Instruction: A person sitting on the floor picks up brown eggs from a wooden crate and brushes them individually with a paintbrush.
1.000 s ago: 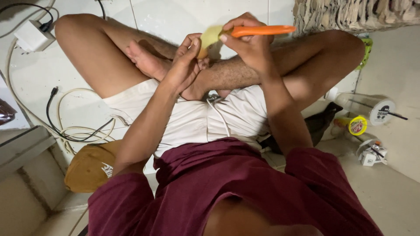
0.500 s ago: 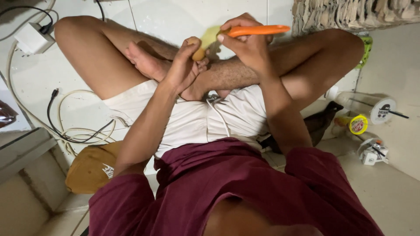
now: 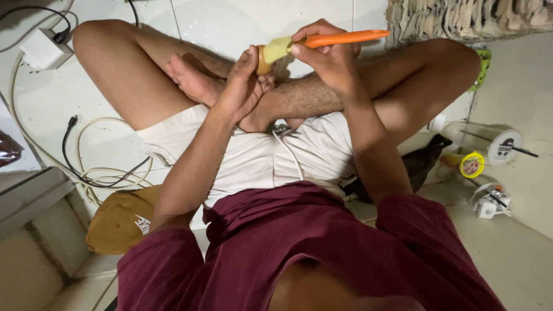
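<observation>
Landmark: the person's crossed legs (image 3: 322, 98) on the white tiled floor (image 3: 230, 23); every place below is told from them

Small brown object: a rounded tan piece (image 3: 264, 60) held just above the crossed legs, on the left-hand side; most of it is hidden, so its kind cannot be told

Left hand: the left hand (image 3: 239, 86) rises from the legs, fingers curled shut around the brown object from below and behind

Orange-handled tool: a peeler-like tool (image 3: 340, 39) with a pale yellow-green head (image 3: 278, 49); long axis near level, handle running out over the right knee, head touching the brown object

Right hand: the right hand (image 3: 325, 60) is closed on the handle near the head, thumb pressing close to it

Key relation: the brown object lies at the tool's head end, left of the right fingers; the left hand is nearer it

Around: a tan cap (image 3: 118, 219) near the left thigh; a clear cup (image 3: 487, 141) beyond the right knee
</observation>
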